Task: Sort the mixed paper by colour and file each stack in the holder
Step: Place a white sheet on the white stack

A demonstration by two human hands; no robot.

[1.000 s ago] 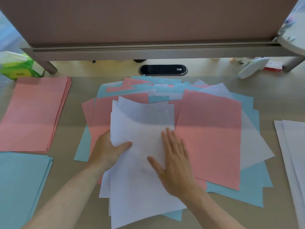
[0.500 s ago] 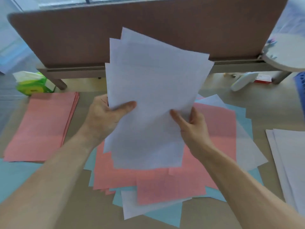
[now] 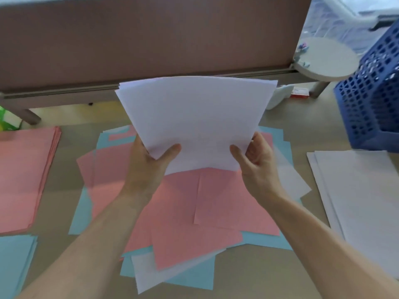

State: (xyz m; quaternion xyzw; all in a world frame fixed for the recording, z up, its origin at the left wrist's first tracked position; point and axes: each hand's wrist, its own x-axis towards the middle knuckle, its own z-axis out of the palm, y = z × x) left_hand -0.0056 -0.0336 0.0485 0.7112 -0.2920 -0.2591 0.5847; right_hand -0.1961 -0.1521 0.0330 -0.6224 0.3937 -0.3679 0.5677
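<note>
Both hands hold a bundle of white sheets (image 3: 194, 121) in the air above the middle of the desk (image 3: 248, 281). Left hand (image 3: 149, 162) pinches the bundle's lower left corner and right hand (image 3: 258, 162) its lower right, each with the thumb on the face turned to the person and the fingers curled behind.

A second ago these sheets lay on top of the mixed pile (image 3: 194, 203), with both hands resting on them. Half a second ago they were lifted and fanned out unevenly. Now their edges sit almost flush, with only slight steps at the top left. The white batch looks gathered and ready to join the white stack (image 3: 362, 201) at the desk's right edge.

The bundle stands nearly upright, leaning away from the person. Its long axis seems to run from the hands up toward the desk's far edge and the brown partition (image 3: 151, 39). The top edge bows gently.

Pink, blue and a few white sheets remain mixed below. A pink stack (image 3: 23, 180) lies at the left edge and a blue stack (image 3: 15, 262) at the near left corner. The blue mesh holder (image 3: 371, 100) stands at the far right, with nothing visibly filed.
</note>
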